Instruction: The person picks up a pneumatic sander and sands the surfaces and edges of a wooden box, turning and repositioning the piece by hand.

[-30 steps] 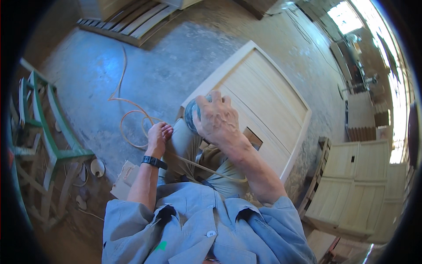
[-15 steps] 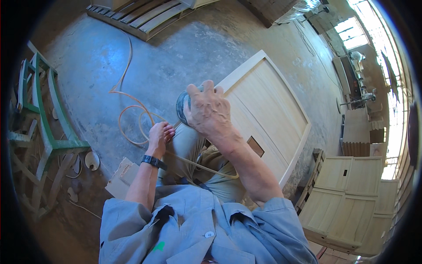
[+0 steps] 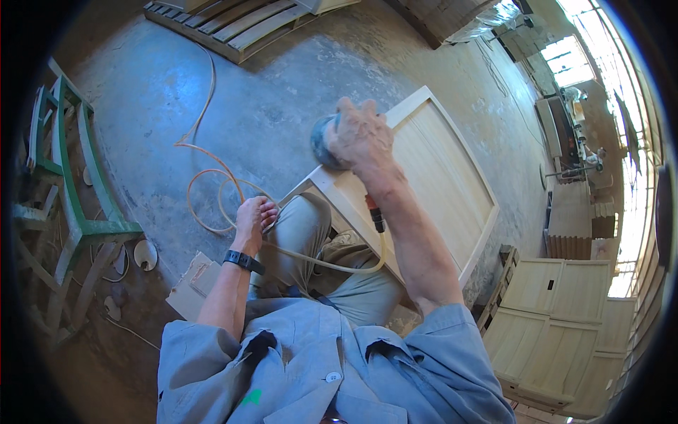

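My right hand [image 3: 364,138] is wrapped over the top of a round, dark air sander [image 3: 322,145]. The sander is on the frame of a pale wooden panel door [image 3: 452,169], near its left corner. An orange-and-black coupling [image 3: 375,212] below my wrist joins the sander to a yellowish air hose [image 3: 318,267]. My left hand [image 3: 255,218], beside my left knee, has its fingers curled round the hose. The door leans over my legs; part of it is hidden behind my right forearm.
Loops of hose [image 3: 201,177] lie on the concrete floor [image 3: 282,99]. A green-edged frame [image 3: 81,169] stands at the left. A slatted pallet [image 3: 233,35] is at the far side. Stacked wooden panels [image 3: 558,311] are at the right, and cardboard pieces [image 3: 194,283] lie near my left arm.
My right hand and the sander have moved up and to the right along the door's frame, uncovering its left corner and the hose coupling. My left hand has barely moved.
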A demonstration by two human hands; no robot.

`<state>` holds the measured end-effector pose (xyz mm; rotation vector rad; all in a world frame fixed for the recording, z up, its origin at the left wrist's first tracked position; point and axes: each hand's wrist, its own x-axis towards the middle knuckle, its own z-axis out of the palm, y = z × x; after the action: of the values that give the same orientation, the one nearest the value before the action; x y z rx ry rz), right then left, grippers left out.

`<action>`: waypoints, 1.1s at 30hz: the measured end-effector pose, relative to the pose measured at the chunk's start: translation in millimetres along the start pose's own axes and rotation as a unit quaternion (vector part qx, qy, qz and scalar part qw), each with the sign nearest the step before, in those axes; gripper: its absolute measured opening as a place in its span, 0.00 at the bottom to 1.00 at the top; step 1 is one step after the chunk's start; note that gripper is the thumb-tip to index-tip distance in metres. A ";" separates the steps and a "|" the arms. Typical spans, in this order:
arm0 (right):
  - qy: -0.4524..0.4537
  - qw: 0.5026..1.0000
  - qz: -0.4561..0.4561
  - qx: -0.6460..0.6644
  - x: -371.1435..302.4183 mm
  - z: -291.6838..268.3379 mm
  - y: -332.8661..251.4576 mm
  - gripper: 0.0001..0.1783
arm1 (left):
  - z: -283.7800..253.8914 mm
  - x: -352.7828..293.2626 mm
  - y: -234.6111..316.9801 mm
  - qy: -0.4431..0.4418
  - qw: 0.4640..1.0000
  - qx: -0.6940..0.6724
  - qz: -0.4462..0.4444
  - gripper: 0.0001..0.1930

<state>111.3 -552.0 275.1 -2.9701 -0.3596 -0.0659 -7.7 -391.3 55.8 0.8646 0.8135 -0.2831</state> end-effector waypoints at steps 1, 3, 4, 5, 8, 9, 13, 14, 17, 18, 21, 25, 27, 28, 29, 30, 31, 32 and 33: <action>-0.004 1.000 0.028 -0.014 4.6 -1.2 5.1 0.18 | -4.4 -0.2 1.1 0.011 1.000 -0.005 0.009 0.11; -0.008 0.998 0.055 -0.029 14.3 -4.9 22.4 0.20 | -10.6 2.5 1.9 0.013 1.000 -0.010 0.011 0.12; -0.009 0.996 0.085 -0.033 19.8 -5.4 35.9 0.21 | -12.6 3.6 1.3 0.013 1.000 -0.013 0.013 0.12; -0.010 0.992 0.118 -0.037 24.0 -6.6 49.1 0.22 | -11.2 4.5 0.1 0.012 1.000 -0.014 0.012 0.12; -0.019 0.987 0.149 -0.052 30.9 -13.9 72.4 0.23 | -6.1 3.2 -2.6 0.005 1.000 -0.007 0.015 0.12; -0.018 0.987 0.149 -0.054 30.5 -13.3 75.7 0.23 | -2.8 2.6 -3.2 -0.002 1.000 -0.002 0.007 0.12; -0.031 0.988 0.145 -0.049 16.9 -14.9 65.6 0.22 | -2.1 5.9 -6.8 -0.019 1.000 0.009 0.005 0.11; -0.039 0.989 0.134 -0.044 7.8 -15.7 54.8 0.21 | -3.5 6.6 -8.1 -0.018 1.000 0.009 0.005 0.11; -0.026 0.998 0.046 -0.024 -17.3 -9.6 28.3 0.18 | -0.3 8.2 -10.6 -0.005 1.000 0.018 0.005 0.11; -0.027 0.998 0.048 -0.022 -24.6 -7.3 20.2 0.18 | 1.2 7.3 -9.1 -0.011 1.000 0.020 0.007 0.11; -0.017 0.998 -0.056 -0.011 -45.0 -2.3 -4.2 0.16 | 1.9 -0.3 -7.8 -0.003 1.000 0.013 0.010 0.11; -0.031 0.990 -0.134 0.003 -73.0 1.5 -22.1 0.16 | -6.8 -1.0 -11.9 0.007 1.000 -0.018 0.020 0.11; -0.020 0.987 -0.160 0.006 -73.9 4.1 -22.5 0.15 | -6.7 -4.5 -8.8 0.014 1.000 -0.015 0.014 0.11; -0.020 0.992 -0.124 0.002 -65.5 4.8 -19.5 0.16 | -7.4 -6.3 -6.9 0.019 1.000 -0.013 0.007 0.11; -0.019 0.996 -0.085 -0.004 -55.5 3.2 -15.0 0.16 | -9.4 -6.5 -6.0 0.018 1.000 -0.013 0.007 0.11; -0.020 0.999 -0.040 -0.021 -40.0 -1.7 -4.2 0.17 | -7.9 -4.9 -6.2 0.001 1.000 -0.013 0.007 0.11; -0.020 0.999 0.003 -0.036 -21.9 -5.2 8.8 0.17 | -7.4 -3.5 -6.2 -0.014 1.000 -0.015 0.008 0.11; -0.015 0.999 0.037 -0.036 -6.6 -4.9 21.7 0.18 | -8.0 -3.5 -5.9 -0.014 1.000 -0.016 0.010 0.11; -0.010 0.997 0.071 -0.038 5.8 -5.0 34.4 0.18 | -7.2 -4.3 -6.9 0.003 1.000 -0.013 0.009 0.10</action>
<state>125.1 -584.5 275.5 -3.0636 -0.1508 -0.0361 -17.9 -390.6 52.4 0.8485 0.8121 -0.2537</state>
